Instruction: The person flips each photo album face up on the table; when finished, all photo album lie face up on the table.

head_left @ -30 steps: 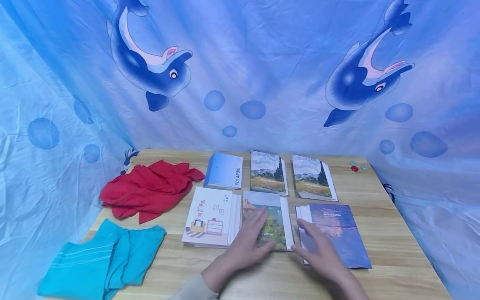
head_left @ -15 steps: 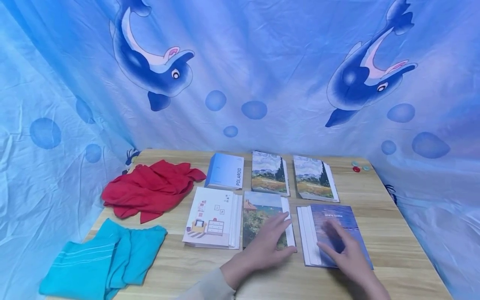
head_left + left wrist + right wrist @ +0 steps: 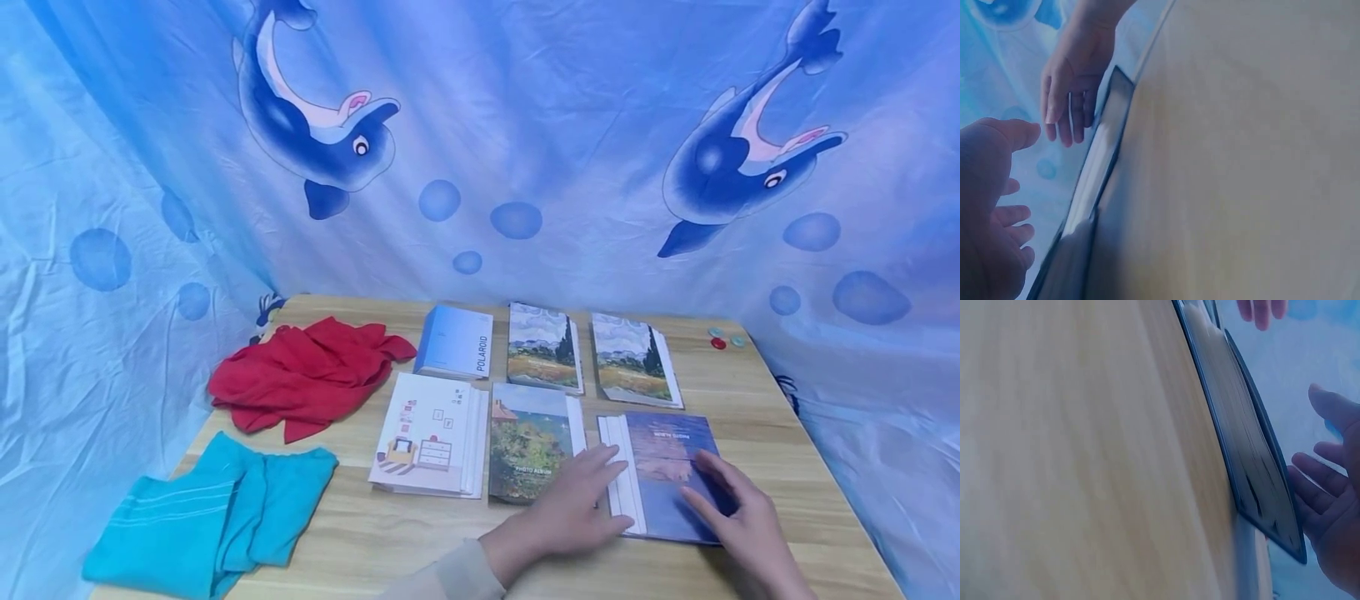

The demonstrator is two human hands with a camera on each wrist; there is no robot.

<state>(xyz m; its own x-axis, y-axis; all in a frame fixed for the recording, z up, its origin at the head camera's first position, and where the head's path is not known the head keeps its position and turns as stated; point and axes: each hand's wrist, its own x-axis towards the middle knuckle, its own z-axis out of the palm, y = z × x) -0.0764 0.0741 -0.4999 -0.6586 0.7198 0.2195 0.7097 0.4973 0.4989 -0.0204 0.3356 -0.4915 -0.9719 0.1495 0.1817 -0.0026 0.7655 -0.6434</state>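
My left hand (image 3: 573, 508) is over the left edge of a purple-blue photo album (image 3: 663, 483), its fingers spread near the white page strips. My right hand (image 3: 750, 517) hovers by that album's right side, thumb and fingers apart. In the right wrist view, the right-hand fingers (image 3: 1319, 481) are beside the album's cover (image 3: 1269, 440); whether they touch it is unclear. Seen from the left wrist, the album (image 3: 1100, 150) lies flat between both hands, with neither curled round it. A garden-painting photo album (image 3: 528, 437) lies just left of my left hand.
Left of it lies a white album (image 3: 420, 433) with a room drawing. Behind are a blue Polaroid album (image 3: 453, 342) and two landscape albums (image 3: 543, 350). Red cloth (image 3: 311, 375) and teal cloth (image 3: 210, 517) lie at left. Small buttons (image 3: 717, 342) sit at the back right.
Both hands have moved right. The left hand has gone from the garden-painting album to the purple-blue album's left edge; the right has shifted from that album's left part to its right side.
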